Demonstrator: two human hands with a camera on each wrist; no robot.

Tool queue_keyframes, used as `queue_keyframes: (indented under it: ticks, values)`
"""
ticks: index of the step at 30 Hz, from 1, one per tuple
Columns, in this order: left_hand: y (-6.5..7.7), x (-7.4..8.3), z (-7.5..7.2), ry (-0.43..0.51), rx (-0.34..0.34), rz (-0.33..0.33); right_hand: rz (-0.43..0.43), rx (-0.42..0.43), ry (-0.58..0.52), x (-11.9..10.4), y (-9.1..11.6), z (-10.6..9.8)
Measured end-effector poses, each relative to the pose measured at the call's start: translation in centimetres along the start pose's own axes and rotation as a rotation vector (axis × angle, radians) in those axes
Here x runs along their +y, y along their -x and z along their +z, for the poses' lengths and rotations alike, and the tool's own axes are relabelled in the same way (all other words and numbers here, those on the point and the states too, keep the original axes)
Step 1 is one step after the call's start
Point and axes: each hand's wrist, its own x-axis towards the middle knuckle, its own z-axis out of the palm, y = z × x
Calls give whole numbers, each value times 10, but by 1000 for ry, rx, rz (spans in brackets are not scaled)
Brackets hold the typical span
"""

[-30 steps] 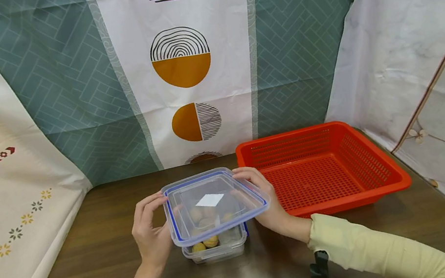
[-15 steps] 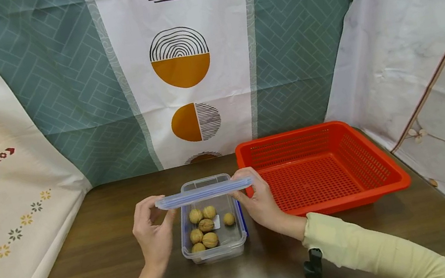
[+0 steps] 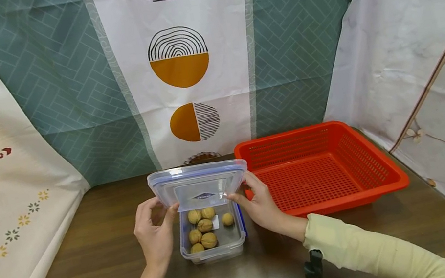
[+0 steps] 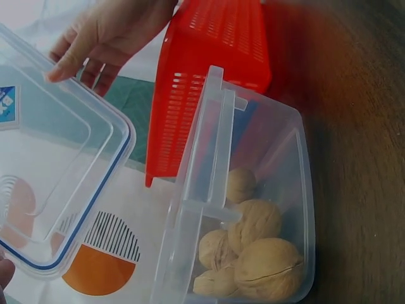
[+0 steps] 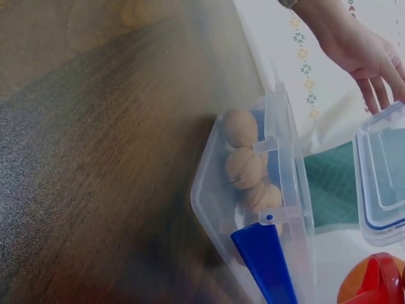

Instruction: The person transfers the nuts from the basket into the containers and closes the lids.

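A clear plastic lid with a blue seal hangs tilted over the back of a clear food container, its inner side toward me. My left hand pinches its left edge between thumb and fingers. On the opposite edge, my right hand does likewise; the left wrist view shows that thumb on the rim. Inside the container lie several walnuts, mostly grouped at the left, with one apart at the right. A blue clip hangs on the container's side in the right wrist view.
Just right of the container stands a red plastic basket with perforated walls. Both rest on a dark wooden table. Patterned cloth hangs behind the table and along its sides.
Both hands have tipped the lid from slanting over the container, through edge-on, to standing up with its inner side toward me. The walnuts are now uncovered. Container and basket have stayed put.
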Motion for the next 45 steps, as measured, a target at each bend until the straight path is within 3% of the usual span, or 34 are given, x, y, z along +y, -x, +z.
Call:
queue_keyframes:
  ticks: [5, 13, 21, 27, 36, 40, 45]
  values:
    - [1, 0, -1, -38, -7, 40, -9, 23, 22, -24, -7, -5]
    - [-3, 9, -5, -127, -37, 96, 64, 61, -7, -32, -12, -7]
    - [-4, 12, -8, -227, -165, 188, 139, 71, -51, -32, -12, -7]
    - [-4, 11, -12, -252, -235, 248, 131, 77, -32, -35, -12, -6]
    - [-4, 11, -12, -224, -282, 220, 70, 112, -27, -35, -10, -2]
    - [-6, 11, -12, -228, -305, 185, 132, 120, -30, -37, -8, 0]
    - [-6, 11, -11, -217, -334, 84, 188, 166, -93, -34, -4, 8]
